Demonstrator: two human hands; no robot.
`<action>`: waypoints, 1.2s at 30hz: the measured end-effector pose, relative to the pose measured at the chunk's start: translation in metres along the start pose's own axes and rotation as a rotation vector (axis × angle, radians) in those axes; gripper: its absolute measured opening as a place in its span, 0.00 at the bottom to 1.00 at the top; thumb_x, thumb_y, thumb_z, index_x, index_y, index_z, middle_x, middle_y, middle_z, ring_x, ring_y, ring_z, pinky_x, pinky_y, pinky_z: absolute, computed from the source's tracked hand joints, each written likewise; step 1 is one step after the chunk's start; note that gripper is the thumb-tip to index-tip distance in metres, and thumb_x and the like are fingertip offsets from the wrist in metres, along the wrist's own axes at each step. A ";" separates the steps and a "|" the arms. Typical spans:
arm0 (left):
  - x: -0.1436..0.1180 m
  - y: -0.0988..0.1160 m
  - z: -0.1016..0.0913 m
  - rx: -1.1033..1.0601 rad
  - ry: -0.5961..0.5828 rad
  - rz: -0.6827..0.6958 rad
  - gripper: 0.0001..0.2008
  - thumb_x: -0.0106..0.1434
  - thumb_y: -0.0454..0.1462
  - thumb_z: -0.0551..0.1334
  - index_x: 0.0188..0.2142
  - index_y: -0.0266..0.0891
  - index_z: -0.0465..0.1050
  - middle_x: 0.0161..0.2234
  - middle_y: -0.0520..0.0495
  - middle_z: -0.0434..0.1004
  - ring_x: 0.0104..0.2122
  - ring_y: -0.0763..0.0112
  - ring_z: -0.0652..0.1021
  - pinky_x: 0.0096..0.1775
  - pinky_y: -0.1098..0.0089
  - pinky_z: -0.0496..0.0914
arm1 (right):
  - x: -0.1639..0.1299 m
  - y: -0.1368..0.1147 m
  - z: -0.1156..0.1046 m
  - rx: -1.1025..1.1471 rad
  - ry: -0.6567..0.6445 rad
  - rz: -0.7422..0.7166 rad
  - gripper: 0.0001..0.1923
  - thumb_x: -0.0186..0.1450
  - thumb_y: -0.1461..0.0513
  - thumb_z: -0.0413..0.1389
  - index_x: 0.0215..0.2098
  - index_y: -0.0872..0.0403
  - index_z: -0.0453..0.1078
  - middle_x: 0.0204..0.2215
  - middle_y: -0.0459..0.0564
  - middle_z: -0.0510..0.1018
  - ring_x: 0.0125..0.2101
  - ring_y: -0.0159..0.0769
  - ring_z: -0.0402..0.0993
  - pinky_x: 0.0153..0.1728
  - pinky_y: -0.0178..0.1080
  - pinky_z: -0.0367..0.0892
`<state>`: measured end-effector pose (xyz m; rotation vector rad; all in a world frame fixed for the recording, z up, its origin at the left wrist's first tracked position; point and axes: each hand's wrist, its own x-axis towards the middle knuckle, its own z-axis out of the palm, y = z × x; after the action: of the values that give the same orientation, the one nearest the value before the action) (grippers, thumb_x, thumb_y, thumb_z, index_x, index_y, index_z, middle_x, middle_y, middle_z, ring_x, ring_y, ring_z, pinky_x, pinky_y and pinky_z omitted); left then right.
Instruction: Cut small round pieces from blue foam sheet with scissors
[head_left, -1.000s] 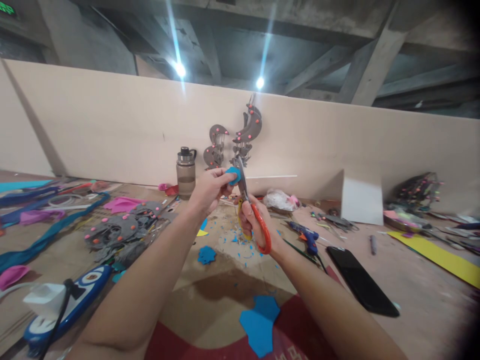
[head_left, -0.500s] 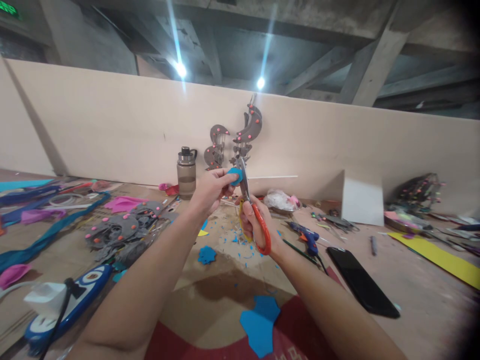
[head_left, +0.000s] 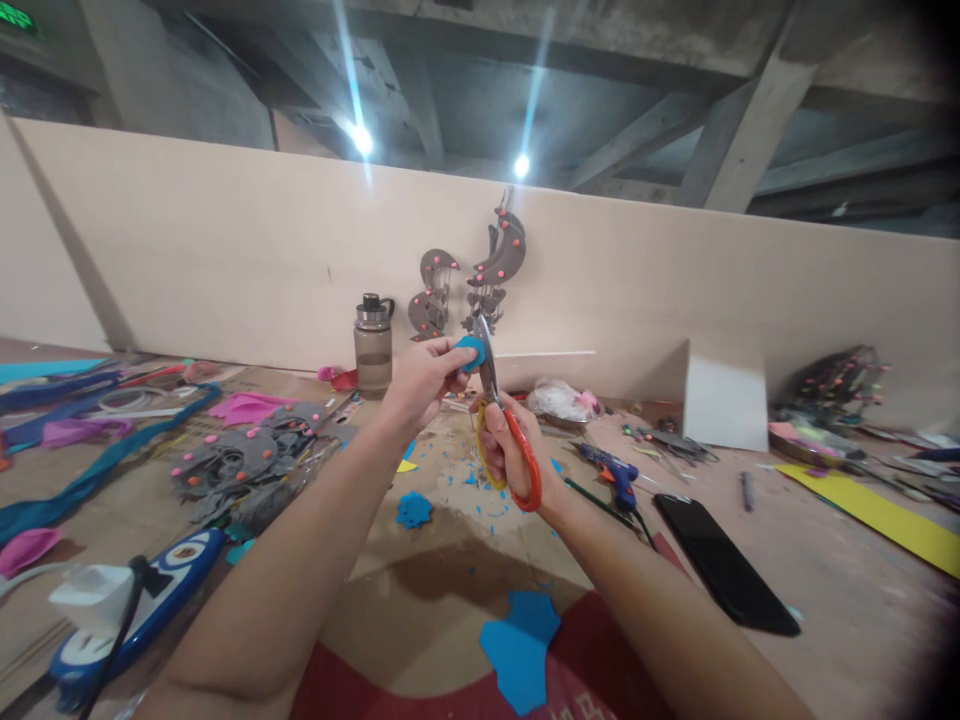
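Between thumb and fingers, my left hand point(head_left: 426, 380) pinches a small blue felt piece point(head_left: 472, 352). My right hand point(head_left: 514, 445) is wrapped round scissors point(head_left: 487, 360) with one red and one yellow handle. Their blades point up and away, right beside the blue piece; whether they touch it I cannot tell. Below my hands a scalloped blue cutout point(head_left: 414, 510) lies on the cardboard among many tiny blue scraps point(head_left: 480, 500). A larger blue sheet remnant point(head_left: 521, 650) with cut-out edges rests close to me.
A water bottle point(head_left: 373, 345) stands by the back panel, where grey crescent ornaments point(head_left: 499, 250) hang. On the right are a glue gun point(head_left: 611, 475), a phone point(head_left: 724, 562) and a yellow strip point(head_left: 874, 515). Grey dotted pieces point(head_left: 232, 460) and a power strip point(head_left: 176, 570) occupy the left.
The scissor handles have spread slightly, with the yellow loop showing more to the left. My left hand and the blue piece stay nearly still.
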<state>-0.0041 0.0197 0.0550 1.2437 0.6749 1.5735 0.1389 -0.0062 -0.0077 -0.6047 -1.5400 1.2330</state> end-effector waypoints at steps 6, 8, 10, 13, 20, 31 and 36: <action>0.001 -0.002 -0.002 0.005 -0.012 0.002 0.12 0.46 0.38 0.72 0.24 0.33 0.71 0.21 0.52 0.69 0.19 0.83 0.66 0.21 0.79 0.59 | -0.001 0.003 0.000 -0.048 0.024 -0.029 0.22 0.65 0.43 0.52 0.40 0.52 0.65 0.17 0.35 0.56 0.11 0.22 0.52 0.09 0.27 0.54; 0.003 -0.004 -0.003 0.013 0.001 -0.001 0.12 0.46 0.38 0.71 0.24 0.33 0.71 0.21 0.52 0.70 0.19 0.83 0.66 0.21 0.79 0.60 | 0.000 0.001 -0.001 -0.063 0.039 -0.021 0.23 0.65 0.42 0.52 0.40 0.53 0.66 0.16 0.35 0.57 0.10 0.23 0.53 0.09 0.27 0.55; 0.004 -0.007 -0.005 0.016 0.024 0.000 0.11 0.46 0.37 0.71 0.24 0.33 0.71 0.21 0.52 0.70 0.19 0.82 0.66 0.21 0.79 0.59 | 0.004 -0.004 -0.005 -0.080 0.048 0.007 0.24 0.64 0.41 0.51 0.40 0.53 0.66 0.16 0.36 0.59 0.11 0.23 0.55 0.09 0.27 0.55; 0.008 -0.016 -0.006 0.012 0.040 -0.004 0.11 0.46 0.36 0.70 0.23 0.34 0.69 0.21 0.53 0.69 0.18 0.83 0.66 0.20 0.79 0.59 | 0.014 -0.012 -0.018 -0.151 0.063 0.151 0.26 0.62 0.39 0.52 0.38 0.53 0.66 0.16 0.36 0.59 0.11 0.23 0.54 0.10 0.28 0.56; 0.018 -0.035 -0.009 -0.054 0.123 -0.076 0.10 0.46 0.34 0.68 0.24 0.35 0.67 0.19 0.53 0.69 0.17 0.83 0.66 0.18 0.80 0.55 | 0.010 0.003 -0.067 -1.032 -0.029 0.197 0.22 0.60 0.44 0.59 0.34 0.54 0.74 0.25 0.50 0.77 0.26 0.36 0.73 0.30 0.35 0.66; 0.003 -0.043 -0.059 -0.092 0.362 -0.190 0.08 0.47 0.30 0.66 0.23 0.35 0.66 0.17 0.53 0.68 0.14 0.84 0.63 0.15 0.80 0.52 | -0.013 0.042 -0.059 -1.480 -0.130 0.378 0.20 0.64 0.60 0.55 0.54 0.57 0.70 0.41 0.59 0.81 0.39 0.43 0.78 0.36 0.35 0.66; 0.018 -0.011 -0.072 -0.304 0.411 -0.124 0.08 0.54 0.31 0.64 0.23 0.38 0.65 0.17 0.55 0.66 0.13 0.83 0.61 0.16 0.78 0.53 | -0.010 0.035 -0.044 -1.537 -0.146 0.311 0.15 0.61 0.64 0.59 0.46 0.61 0.75 0.46 0.68 0.77 0.48 0.53 0.73 0.46 0.44 0.64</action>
<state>-0.0675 0.0509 0.0296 0.6491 0.7201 1.7674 0.1753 0.0154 -0.0462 -1.7654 -2.4163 0.0215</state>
